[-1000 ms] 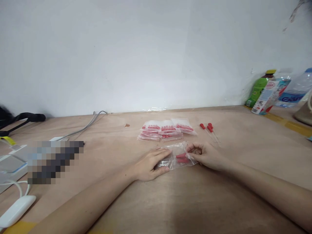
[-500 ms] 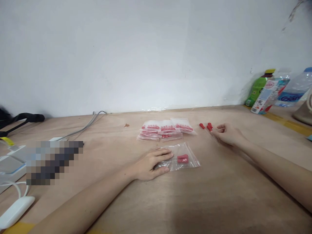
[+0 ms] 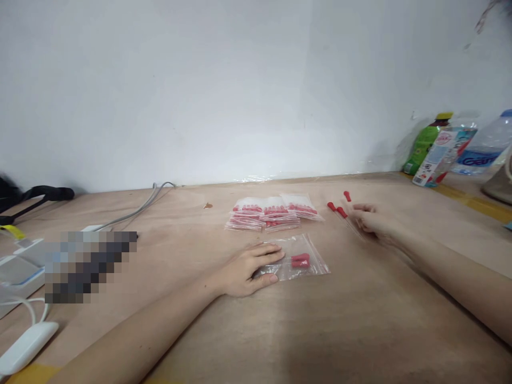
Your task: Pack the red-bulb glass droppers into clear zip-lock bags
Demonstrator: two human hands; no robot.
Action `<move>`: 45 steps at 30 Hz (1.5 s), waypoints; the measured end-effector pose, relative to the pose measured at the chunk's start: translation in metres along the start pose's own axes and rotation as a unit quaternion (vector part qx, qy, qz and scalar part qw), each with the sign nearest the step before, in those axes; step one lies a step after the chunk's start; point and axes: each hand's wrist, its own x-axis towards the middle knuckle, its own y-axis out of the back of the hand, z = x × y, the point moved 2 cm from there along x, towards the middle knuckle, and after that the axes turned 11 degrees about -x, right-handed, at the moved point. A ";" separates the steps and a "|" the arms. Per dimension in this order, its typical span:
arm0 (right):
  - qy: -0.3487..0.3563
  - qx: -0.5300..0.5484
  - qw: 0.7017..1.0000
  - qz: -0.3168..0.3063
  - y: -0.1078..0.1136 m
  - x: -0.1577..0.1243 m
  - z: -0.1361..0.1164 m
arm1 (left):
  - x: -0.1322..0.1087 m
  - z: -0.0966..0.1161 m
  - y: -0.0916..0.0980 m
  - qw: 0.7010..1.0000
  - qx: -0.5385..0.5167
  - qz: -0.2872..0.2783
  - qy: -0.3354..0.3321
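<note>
My left hand (image 3: pixel 250 269) lies flat with its fingers stretched out over the left part of a clear zip bag (image 3: pixel 294 273). Red rubber bulbs (image 3: pixel 301 261) are inside that bag. Over at the right, my right hand (image 3: pixel 370 220), smeared by motion, has its fingers closed on the thin clear tube of a red-bulbed dropper (image 3: pixel 347 196); the bulb points up and away from me. Two more droppers (image 3: pixel 331 206) lie on the table just left of my right hand, and their tubes run toward and under its fingers.
Stacks of small zip bags (image 3: pixel 276 210) with red pieces sit behind the large bag. Drink bottles (image 3: pixel 426 144) and a carton (image 3: pixel 438 157) stand at the far right. At left are a power strip (image 3: pixel 24 288), a white device (image 3: pixel 28 346) and cables (image 3: pixel 136 213).
One dropper has shifted away from the other two, its red bulb farther back, with my right hand's fingers on its tube. My left hand and the bag stay put.
</note>
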 end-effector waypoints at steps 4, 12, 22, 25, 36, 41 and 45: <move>0.002 0.105 0.994 0.007 -0.008 -0.024 -0.027 | -0.001 -0.001 0.000 1.000 -0.001 0.003 -0.003; 0.024 0.169 0.979 -0.110 -0.042 -0.081 -0.057 | 0.000 0.000 0.000 0.999 0.014 -0.017 0.026; -0.057 0.272 0.952 -0.124 -0.052 -0.088 -0.051 | -0.001 -0.001 0.000 0.999 0.017 -0.024 0.020; -0.030 0.210 0.963 -0.167 -0.051 -0.086 -0.046 | -0.001 -0.001 0.000 0.999 0.018 -0.025 0.020; 0.096 0.074 0.946 -0.300 -0.052 -0.088 -0.052 | 0.000 0.001 0.001 0.999 0.028 -0.027 0.024; 0.100 0.033 0.943 -0.316 -0.055 -0.093 -0.057 | 0.000 0.001 0.000 0.999 0.033 -0.028 0.021; 0.180 -0.079 0.945 -0.262 -0.042 -0.079 -0.060 | 0.000 -0.001 0.000 0.999 0.034 -0.031 0.018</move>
